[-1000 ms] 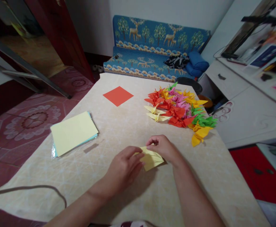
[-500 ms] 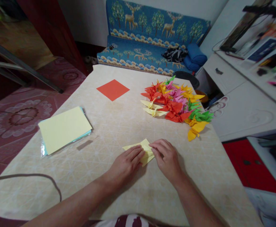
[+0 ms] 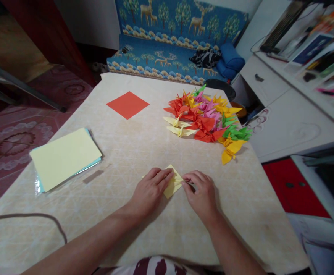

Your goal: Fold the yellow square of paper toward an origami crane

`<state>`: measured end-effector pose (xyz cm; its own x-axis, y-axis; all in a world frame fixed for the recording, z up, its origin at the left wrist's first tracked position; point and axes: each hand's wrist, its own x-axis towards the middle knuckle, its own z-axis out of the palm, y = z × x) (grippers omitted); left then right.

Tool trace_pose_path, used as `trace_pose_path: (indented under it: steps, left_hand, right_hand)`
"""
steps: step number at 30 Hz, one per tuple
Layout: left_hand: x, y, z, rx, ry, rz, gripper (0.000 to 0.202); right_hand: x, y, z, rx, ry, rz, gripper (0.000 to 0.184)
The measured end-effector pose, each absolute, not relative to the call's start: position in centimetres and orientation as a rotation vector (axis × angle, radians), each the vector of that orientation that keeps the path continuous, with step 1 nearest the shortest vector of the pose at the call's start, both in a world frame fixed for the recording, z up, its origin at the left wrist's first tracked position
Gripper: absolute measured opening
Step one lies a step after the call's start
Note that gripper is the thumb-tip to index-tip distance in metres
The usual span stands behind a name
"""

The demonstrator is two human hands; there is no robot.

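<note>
A partly folded pale yellow paper (image 3: 173, 182) lies flat on the beige table (image 3: 144, 149) near its front edge. My left hand (image 3: 150, 190) presses down on the paper's left part with its fingers spread over it. My right hand (image 3: 201, 193) pinches the paper's right edge with thumb and fingertips. Much of the paper is hidden under both hands.
A heap of folded paper cranes (image 3: 205, 121) in red, yellow, pink and green lies at the back right. A red square sheet (image 3: 127, 104) lies at the back centre. A stack of paper sheets (image 3: 64, 158) sits at the left. A cable (image 3: 26, 217) crosses the front left corner.
Both hands brought the yellow paper down flat onto the table. My left hand moved onto it and my right hand shifted to its right edge. The camera tilted a little.
</note>
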<state>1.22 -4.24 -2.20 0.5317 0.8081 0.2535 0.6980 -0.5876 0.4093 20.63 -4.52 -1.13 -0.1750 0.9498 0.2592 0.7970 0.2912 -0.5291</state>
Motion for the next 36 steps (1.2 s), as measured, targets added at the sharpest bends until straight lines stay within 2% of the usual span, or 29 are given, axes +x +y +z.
trace_pose_path:
  steps: [17,29,31,36]
  left_hand:
    - [1.5,-4.2,-2.1,2.476,1.262,0.581,0.049]
    - [1.7,-4.5,-2.4,2.563,1.255,0.516,0.045]
    - [1.7,-4.5,-2.4,2.541,1.262,0.542,0.044]
    - [1.8,-4.3,-2.2,2.397,1.269,0.652,0.042]
  right_hand:
    - [19.1,-4.4,-0.4,-1.815,-1.937,0.260,0.012]
    - [19.6,-5.2,-1.2,-1.730,-1.892,0.253,0.003]
    - [19.1,-5.7,-1.1,-1.610,-1.876,0.232,0.011]
    - [15.8,-8.0,-0.3,-1.403,-2.128,0.254,0.050]
